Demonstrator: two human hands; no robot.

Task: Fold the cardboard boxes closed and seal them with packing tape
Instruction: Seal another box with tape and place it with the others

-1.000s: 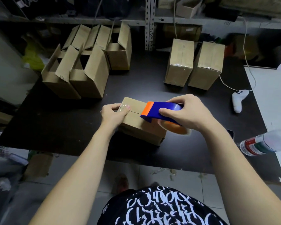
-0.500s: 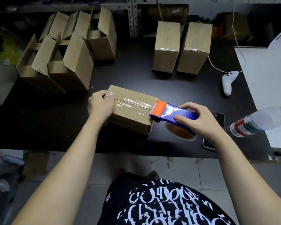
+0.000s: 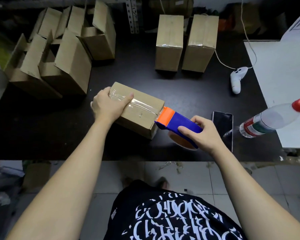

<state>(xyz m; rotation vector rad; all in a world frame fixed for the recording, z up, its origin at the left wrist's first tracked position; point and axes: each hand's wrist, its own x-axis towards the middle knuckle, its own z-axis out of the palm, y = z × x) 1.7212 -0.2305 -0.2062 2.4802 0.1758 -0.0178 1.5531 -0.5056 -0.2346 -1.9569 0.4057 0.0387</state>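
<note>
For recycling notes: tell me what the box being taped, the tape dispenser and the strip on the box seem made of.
The box: brown cardboard, matte; dull surface, creased folded edges. The tape dispenser: probably moulded plastic, smooth with slight sheen, blue body and orange head. The tape strip: clear glossy film, likely plastic; it glints and wrinkles over the seam.

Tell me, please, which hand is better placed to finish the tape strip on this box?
Right. The right hand grips the tape dispenser, its orange head at the right edge of the box where the strip ends. The left hand holds the opposite end.
</note>
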